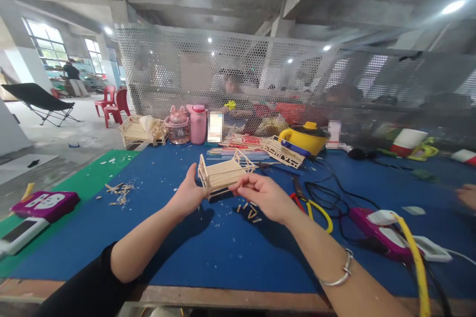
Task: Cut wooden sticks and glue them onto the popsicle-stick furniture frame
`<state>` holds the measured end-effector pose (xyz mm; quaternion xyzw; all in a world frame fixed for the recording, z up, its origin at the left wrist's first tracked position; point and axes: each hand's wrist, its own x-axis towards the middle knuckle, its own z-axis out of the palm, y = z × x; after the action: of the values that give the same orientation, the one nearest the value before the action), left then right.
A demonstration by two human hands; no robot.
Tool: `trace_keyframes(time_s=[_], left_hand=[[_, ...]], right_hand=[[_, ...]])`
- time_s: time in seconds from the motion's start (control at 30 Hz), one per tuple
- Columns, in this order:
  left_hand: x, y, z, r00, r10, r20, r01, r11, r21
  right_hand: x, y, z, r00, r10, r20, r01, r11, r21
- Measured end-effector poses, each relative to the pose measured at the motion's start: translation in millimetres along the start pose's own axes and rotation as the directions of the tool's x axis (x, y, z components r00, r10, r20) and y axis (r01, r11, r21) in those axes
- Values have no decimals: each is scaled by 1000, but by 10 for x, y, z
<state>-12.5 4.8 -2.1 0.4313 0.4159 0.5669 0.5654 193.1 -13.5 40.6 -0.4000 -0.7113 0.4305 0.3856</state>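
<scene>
Above the blue mat, my left hand [188, 190] grips the left end of a small wooden stick model [223, 174], shaped like a little bed with railed ends. My right hand [262, 195] is closed in a pinch at the model's near right edge. Whatever lies between its fingertips is too small to make out. Short wooden stick pieces [252, 213] are scattered on the mat under my right hand. Pliers with red and yellow handles [319, 213] lie just right of that hand.
Behind stand a pink bottle [198, 126], a yellow pot [305, 138], another stick model [284, 152] and bundled sticks [241, 142]. Black cables [327, 193] and a purple power strip [386, 235] lie right. Wood scraps [121, 192] lie left. A person's hand [467, 197] shows at far right.
</scene>
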Motion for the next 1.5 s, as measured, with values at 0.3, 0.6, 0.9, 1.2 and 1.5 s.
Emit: trace_keyframes(time_s=[0.3, 0.6, 0.9, 1.2, 1.5], left_hand=[[-101, 28, -66, 969, 244, 43, -214, 737, 641], [-138, 57, -56, 958, 277, 72, -248, 679, 691], [-152, 65, -39, 968, 243, 65, -219, 682, 698], [-133, 42, -60, 959, 271, 84, -248, 659, 710], [-117, 57, -85, 956, 259, 139, -274, 614, 740]], right_hand=[[387, 178, 562, 964, 203, -171, -171, 968, 181], [394, 245, 544, 983, 126, -135, -131, 991, -34], [458, 243, 458, 999, 32, 29, -27, 985, -172], [414, 314, 560, 999, -1, 53, 6, 996, -92], [368, 171, 484, 980, -191, 56, 183, 758, -626]])
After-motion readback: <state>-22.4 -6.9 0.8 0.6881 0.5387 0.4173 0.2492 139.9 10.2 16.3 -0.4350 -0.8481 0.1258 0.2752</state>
